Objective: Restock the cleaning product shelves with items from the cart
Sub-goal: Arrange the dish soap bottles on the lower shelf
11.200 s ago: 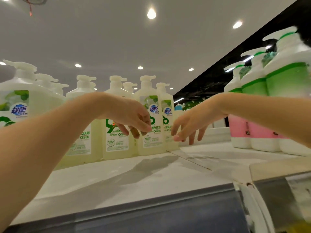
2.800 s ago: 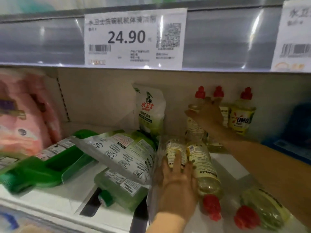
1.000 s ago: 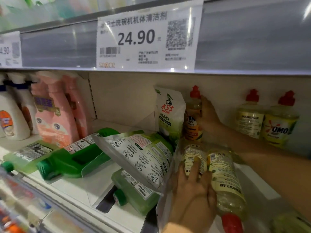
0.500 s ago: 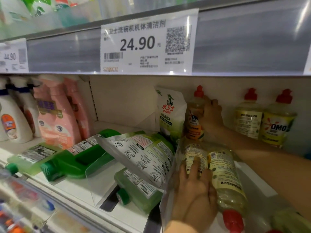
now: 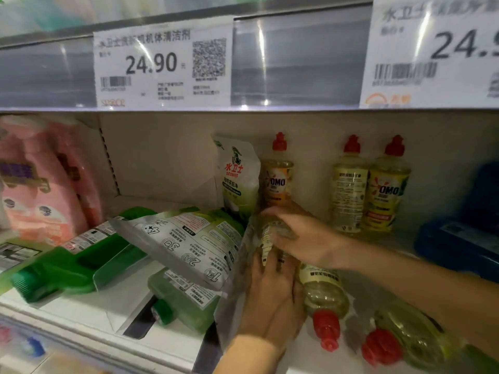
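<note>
OMO bottles [image 5: 388,190]: three stand behind the lying bottle [image 5: 321,290] that right hand [image 5: 305,238] grips and left hand [image 5: 270,298] presses; another bottle [image 5: 413,338] lies beside it.

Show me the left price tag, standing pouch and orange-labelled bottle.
Left price tag [image 5: 151,63], head view, price digits.
Standing pouch [image 5: 238,182], head view, front panel.
Orange-labelled bottle [image 5: 278,184], head view, label.

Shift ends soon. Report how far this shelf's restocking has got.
Done: three red-capped bottles stand upright at the back. In hand: the right hand grips a lying bottle, the left hand rests on it. Left: two more bottles lie flat beside it, and the green bottles and pouch lie flat too.
</note>
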A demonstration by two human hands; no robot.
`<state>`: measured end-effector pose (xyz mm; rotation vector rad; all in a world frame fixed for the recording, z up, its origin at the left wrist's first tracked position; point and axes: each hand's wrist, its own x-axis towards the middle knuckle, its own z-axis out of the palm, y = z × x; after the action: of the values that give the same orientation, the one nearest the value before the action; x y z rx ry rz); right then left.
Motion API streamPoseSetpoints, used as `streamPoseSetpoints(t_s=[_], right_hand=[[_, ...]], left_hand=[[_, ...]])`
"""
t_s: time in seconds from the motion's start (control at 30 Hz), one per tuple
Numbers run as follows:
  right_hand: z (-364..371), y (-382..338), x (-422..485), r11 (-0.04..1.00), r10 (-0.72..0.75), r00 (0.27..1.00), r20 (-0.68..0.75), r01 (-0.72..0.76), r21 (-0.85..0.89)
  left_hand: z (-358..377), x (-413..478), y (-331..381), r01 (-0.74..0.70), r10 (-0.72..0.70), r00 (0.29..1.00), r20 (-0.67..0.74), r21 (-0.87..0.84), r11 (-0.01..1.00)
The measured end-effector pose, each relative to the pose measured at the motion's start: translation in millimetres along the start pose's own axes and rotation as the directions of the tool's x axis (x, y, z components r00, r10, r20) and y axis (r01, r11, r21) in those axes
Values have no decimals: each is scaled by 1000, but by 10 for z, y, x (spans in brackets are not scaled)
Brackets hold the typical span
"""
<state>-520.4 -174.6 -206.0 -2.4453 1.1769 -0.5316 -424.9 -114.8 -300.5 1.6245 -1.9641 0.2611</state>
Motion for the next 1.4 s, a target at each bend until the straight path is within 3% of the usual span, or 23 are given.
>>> streamPoseSetpoints(t_s=[0.13, 0.27, 0.33, 0.4, 0.53, 0.73, 0.87, 0.97, 1.07, 1.2, 1.33, 1.4], right_hand=[[122, 68, -221, 985, 16, 992, 127, 6, -171], [186, 144, -330, 984, 68, 976, 205, -32, -175], [172, 139, -380, 978, 65, 973, 219, -19, -206], [146, 87, -472, 981, 41, 971, 235, 5, -193], [70, -1, -722, 990, -11, 962, 275, 50, -134], [75, 3, -948, 992, -84, 945, 316, 108, -60], [142, -66, -1088, 949, -198, 945, 260, 251, -191], [219, -149, -1128, 936, -252, 963, 97, 268, -229], [268, -185, -1116, 951, -304, 949, -80, 297, -91], [164, -209, -1136, 957, -214, 951, -223, 250, 149], [-10, -241, -1092, 838, -161, 971, -178, 230, 496], [-97, -259, -1065, 784, -174, 976, -130, 217, 582]], left_hand=[[30, 19, -17, -35, 27, 994, 102, 81, 996], [-25, 34, 16, -22, -6, 976, 217, 126, 992], [-24, 17, 31, 21, -70, 932, 355, 140, 990], [-61, -29, 74, 28, -96, 928, 360, 191, 981], [-365, -206, 221, -37, -114, 796, 594, 235, 971], [-662, -492, 243, 98, -103, 886, 453, 33, 995], [-1023, -498, 291, 197, -130, 845, 519, -77, 977], [-1322, -409, 342, 260, -151, 810, 567, -116, 959], [-1651, -331, 352, 325, -144, 795, 590, -213, 922], [-1976, -296, 267, 412, -188, 862, 471, -434, 801], [-1964, -212, 134, 327, -154, 928, 341, -540, 776], [-1865, -175, 89, 267, -86, 942, 325, -566, 780]])
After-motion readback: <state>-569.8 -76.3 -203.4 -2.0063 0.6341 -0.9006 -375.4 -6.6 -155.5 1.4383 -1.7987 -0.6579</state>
